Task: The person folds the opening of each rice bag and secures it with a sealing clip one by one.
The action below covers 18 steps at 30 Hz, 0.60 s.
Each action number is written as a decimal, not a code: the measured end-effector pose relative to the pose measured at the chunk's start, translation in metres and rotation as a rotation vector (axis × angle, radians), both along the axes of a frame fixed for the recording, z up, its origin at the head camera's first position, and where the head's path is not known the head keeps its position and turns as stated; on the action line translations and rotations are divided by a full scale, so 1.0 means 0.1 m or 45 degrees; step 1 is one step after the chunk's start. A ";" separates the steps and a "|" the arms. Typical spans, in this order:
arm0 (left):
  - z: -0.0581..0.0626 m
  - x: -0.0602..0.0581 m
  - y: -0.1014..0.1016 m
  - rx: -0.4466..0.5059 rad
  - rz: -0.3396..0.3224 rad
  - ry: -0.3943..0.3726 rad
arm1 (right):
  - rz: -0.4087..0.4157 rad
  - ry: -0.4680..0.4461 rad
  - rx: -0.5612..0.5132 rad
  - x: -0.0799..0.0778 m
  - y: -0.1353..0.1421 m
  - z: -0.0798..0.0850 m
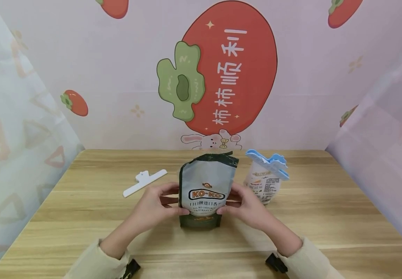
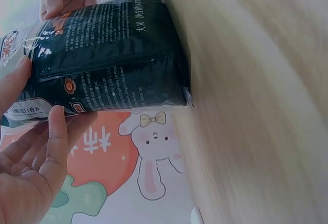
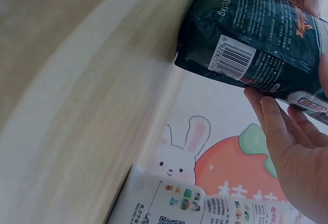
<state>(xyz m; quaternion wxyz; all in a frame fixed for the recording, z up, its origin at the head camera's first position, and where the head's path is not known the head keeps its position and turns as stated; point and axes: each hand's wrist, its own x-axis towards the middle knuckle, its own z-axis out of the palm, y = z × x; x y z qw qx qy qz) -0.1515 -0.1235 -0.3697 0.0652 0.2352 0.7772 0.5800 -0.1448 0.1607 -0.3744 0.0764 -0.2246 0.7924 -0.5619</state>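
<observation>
A grey and dark green bag of KO-KO rice (image 1: pixel 206 180) stands upright in the middle of the head view, its base right at the tabletop. Its top edge is uneven and leans a little to the right. My left hand (image 1: pixel 157 204) holds the bag's left side, thumb on the front and fingers around the side. On the opposite side my right hand (image 1: pixel 248 204) grips it the same way. Small print covers the dark lower part of the bag (image 2: pixel 107 55) in the left wrist view, and a barcode (image 3: pixel 232 57) shows in the right wrist view.
A white bag clip (image 1: pixel 144 182) lies on the wooden table (image 1: pixel 82 221) to the left. Behind my right hand stands a white printed bag (image 1: pixel 261 184) with light blue clips (image 1: pixel 268 162) across its top. A persimmon-patterned cloth (image 1: pixel 117 69) hangs behind the table.
</observation>
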 end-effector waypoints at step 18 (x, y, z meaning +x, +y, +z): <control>0.02 0.21 0.10 -0.054 0.010 -0.083 | 0.026 -0.037 -0.026 0.28 0.15 0.04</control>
